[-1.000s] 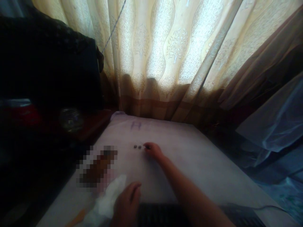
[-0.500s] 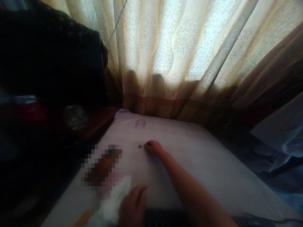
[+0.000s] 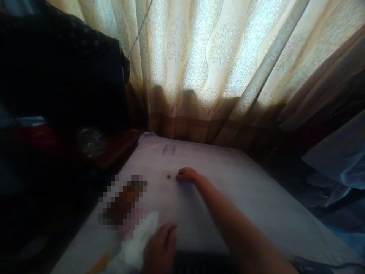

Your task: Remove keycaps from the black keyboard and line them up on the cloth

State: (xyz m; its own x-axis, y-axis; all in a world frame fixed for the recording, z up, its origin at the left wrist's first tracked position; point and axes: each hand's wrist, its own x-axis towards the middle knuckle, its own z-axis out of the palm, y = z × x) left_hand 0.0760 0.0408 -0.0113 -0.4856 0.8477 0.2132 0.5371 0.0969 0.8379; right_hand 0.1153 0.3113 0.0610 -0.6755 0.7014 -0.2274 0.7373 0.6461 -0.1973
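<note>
My right hand [image 3: 187,175] reaches out over the pale sheet, fingers bent into a pinch. A tiny dark spot shows at its fingertips, too small to name. Just left of the fingertips, apart from them, a small dark round piece [image 3: 169,176] lies on the sheet. My left hand [image 3: 161,245] rests low in the view beside a crumpled white cloth or tissue [image 3: 138,241]. Its thumb and forefinger are slightly apart, with nothing visible between them, and the other fingers are hidden.
The pale sheet [image 3: 228,167] covers a flat surface reaching to the patterned curtain [image 3: 199,76]. A blurred-out brown item [image 3: 125,201] lies at left. Beyond it stand a clear round container [image 3: 91,142] and a red package [image 3: 37,133]. An orange item [image 3: 99,263] sits near the bottom edge.
My right hand has shifted slightly right, away from the small dark piece, widening the gap. My left hand and the small piece have stayed in place.
</note>
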